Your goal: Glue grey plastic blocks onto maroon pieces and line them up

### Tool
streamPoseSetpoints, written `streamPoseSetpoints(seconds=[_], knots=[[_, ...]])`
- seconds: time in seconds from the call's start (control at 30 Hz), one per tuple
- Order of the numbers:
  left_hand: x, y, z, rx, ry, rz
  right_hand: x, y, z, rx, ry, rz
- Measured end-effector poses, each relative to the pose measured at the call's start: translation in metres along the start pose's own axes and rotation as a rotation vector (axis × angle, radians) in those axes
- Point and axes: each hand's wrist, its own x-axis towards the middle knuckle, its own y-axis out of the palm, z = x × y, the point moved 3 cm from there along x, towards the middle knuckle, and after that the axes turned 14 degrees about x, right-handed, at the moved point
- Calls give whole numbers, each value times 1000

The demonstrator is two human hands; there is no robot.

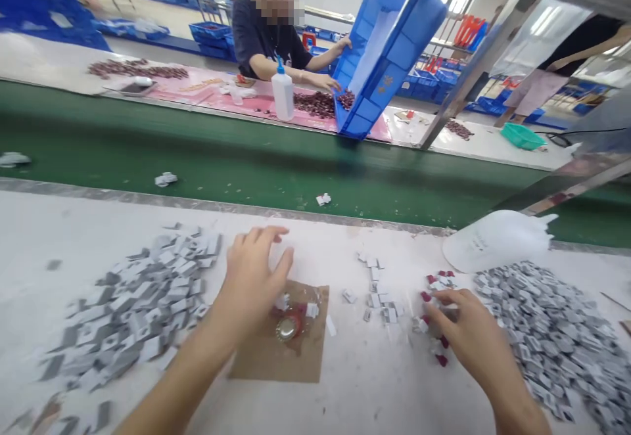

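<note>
My left hand (256, 274) hovers over the top left of a brown sheet (280, 366), its fingers apart and nothing visible between them. On that sheet lies a small round metal-rimmed piece (288, 327) in a red smear, with a small white piece (311, 310) beside it. My right hand (461, 326) is at a small cluster of dark red and white pieces (442, 360); its thumb and index finger come together at one, and what they hold is too small to tell. Small grey-white pieces (377, 297) lie between the sheet and my right hand.
Grey block pieces (142, 303) are heaped at left, smaller grey pieces (557, 330) at right below a white bottle (497, 241). Beyond the green belt (236, 172), a person (271, 34) tilts a blue crate (384, 47) near dark red pieces. A metal post (473, 73) slants at right.
</note>
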Motion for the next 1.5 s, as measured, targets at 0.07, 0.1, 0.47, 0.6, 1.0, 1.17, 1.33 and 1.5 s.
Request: streamPoseSetpoints(seconds=[0.07, 0.1, 0.47, 0.6, 1.0, 1.17, 1.33, 1.5], knots=[[-47, -8, 26, 69, 21, -130, -6, 0, 2, 111, 34, 12], [-69, -10, 40, 124, 15, -189, -11, 2, 5, 201, 40, 35], [-166, 6, 96, 419, -213, -232, -94, 85, 37, 638, 16, 404], [-157, 7, 84, 483, -252, -213, -97, 89, 38, 641, -141, 395], [-165, 0, 73, 44, 45, -314, -119, 94, 44, 398, -445, 381], [-171, 6, 61, -130, 28, -182, -125, 104, 44, 407, -431, 359], [-180, 16, 59, -189, 7, -136, -115, 91, 50, 357, -492, 277], [-179, 19, 53, -84, 150, -164, -97, 85, 43, 203, -565, 313]])
